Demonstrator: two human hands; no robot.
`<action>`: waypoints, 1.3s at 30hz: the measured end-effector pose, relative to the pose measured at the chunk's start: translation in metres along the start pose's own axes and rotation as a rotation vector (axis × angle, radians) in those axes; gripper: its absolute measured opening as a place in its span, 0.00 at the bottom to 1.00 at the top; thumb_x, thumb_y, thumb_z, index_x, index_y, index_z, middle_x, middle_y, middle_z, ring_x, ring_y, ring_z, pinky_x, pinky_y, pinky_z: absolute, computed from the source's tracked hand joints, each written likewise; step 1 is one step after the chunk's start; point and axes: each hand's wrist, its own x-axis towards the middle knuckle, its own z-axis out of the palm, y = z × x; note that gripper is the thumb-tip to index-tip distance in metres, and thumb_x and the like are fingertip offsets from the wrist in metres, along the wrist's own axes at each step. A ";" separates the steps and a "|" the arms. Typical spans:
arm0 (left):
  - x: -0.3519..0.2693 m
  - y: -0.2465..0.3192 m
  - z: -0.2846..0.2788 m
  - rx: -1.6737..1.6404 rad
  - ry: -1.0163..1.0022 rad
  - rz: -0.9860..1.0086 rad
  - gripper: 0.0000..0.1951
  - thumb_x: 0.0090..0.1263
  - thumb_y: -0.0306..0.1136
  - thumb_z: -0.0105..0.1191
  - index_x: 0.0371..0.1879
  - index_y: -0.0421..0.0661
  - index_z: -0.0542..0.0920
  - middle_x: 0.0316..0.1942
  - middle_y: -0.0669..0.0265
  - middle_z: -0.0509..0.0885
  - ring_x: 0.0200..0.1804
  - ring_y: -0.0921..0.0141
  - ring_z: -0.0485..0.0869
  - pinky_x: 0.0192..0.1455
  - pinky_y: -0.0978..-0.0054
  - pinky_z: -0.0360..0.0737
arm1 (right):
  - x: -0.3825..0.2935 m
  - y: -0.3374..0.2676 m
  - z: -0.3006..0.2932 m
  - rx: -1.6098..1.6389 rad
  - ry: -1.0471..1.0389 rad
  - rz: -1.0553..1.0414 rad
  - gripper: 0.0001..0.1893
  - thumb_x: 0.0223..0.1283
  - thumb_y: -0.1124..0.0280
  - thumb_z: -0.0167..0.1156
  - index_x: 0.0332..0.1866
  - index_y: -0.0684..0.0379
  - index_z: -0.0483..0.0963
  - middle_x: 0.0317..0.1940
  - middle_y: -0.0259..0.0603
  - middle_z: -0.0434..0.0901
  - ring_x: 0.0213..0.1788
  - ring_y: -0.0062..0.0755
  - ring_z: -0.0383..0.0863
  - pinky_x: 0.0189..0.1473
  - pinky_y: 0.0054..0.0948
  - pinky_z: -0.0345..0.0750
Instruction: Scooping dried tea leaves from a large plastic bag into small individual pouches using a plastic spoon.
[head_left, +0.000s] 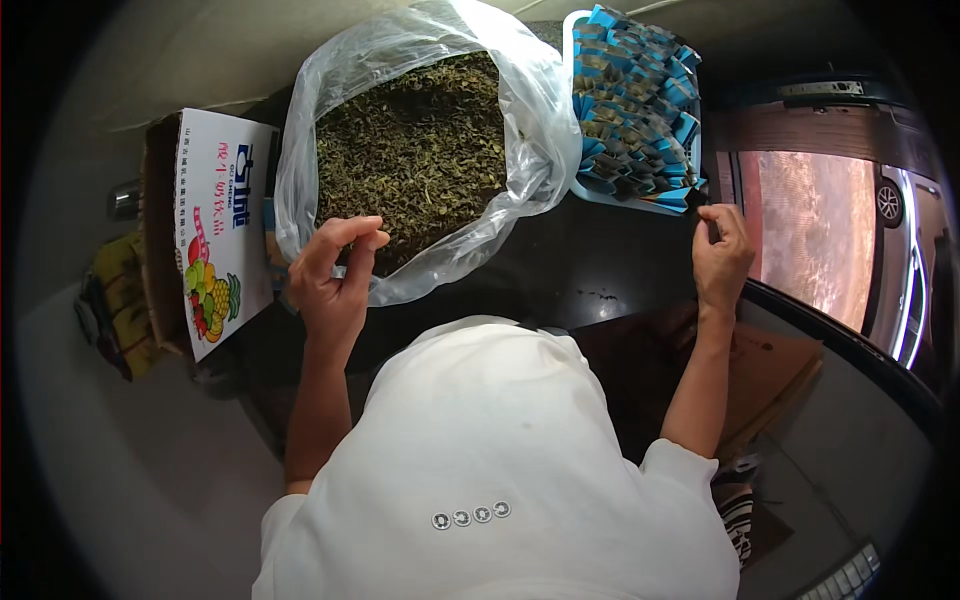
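Note:
My left hand (337, 259) is over the near left rim of a clear plastic bag (540, 127), thumb and forefinger extended close to each other; I cannot tell whether anything is between them. Dried leaves, looking like loose tea (420, 150), fill the bag. To the right of the bag, a white plastic basket (634, 201) holds many small packets (630, 97) with blue parts and dark contents. My right hand (721, 244) is at the basket's near right corner, its fingertips pinched on a small dark thing beside a blue packet edge; what it is stays unclear.
A printed cardboard box (225, 225) stands left of the bag. Dark crumbs (596, 295) lie on the dark tabletop (570, 255). A yellow cloth-like item (124, 300) is at the far left. Brown cardboard (765, 375) is beside my right forearm, below a window-like opening.

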 end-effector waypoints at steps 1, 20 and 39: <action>-0.002 0.002 0.000 -0.001 0.016 -0.007 0.07 0.68 0.18 0.62 0.42 0.42 0.85 0.34 0.65 0.88 0.36 0.74 0.87 0.41 0.79 0.81 | -0.001 0.001 0.001 -0.035 0.026 0.010 0.06 0.57 0.85 0.62 0.37 0.64 0.78 0.36 0.41 0.82 0.40 0.36 0.85 0.44 0.29 0.79; -0.076 -0.006 -0.047 0.167 0.182 -0.115 0.06 0.68 0.20 0.63 0.41 0.41 0.85 0.35 0.64 0.87 0.36 0.73 0.85 0.43 0.78 0.80 | -0.042 0.026 0.087 -0.060 -0.047 -0.078 0.21 0.61 0.77 0.64 0.59 0.46 0.81 0.44 0.40 0.81 0.47 0.40 0.84 0.49 0.35 0.80; -0.138 -0.183 -0.077 0.921 0.074 -0.425 0.33 0.52 0.30 0.72 0.62 0.45 0.77 0.62 0.57 0.76 0.64 0.53 0.75 0.64 0.56 0.75 | -0.111 -0.075 0.101 0.223 -0.240 0.048 0.11 0.68 0.78 0.60 0.53 0.62 0.81 0.44 0.41 0.84 0.44 0.31 0.85 0.48 0.28 0.81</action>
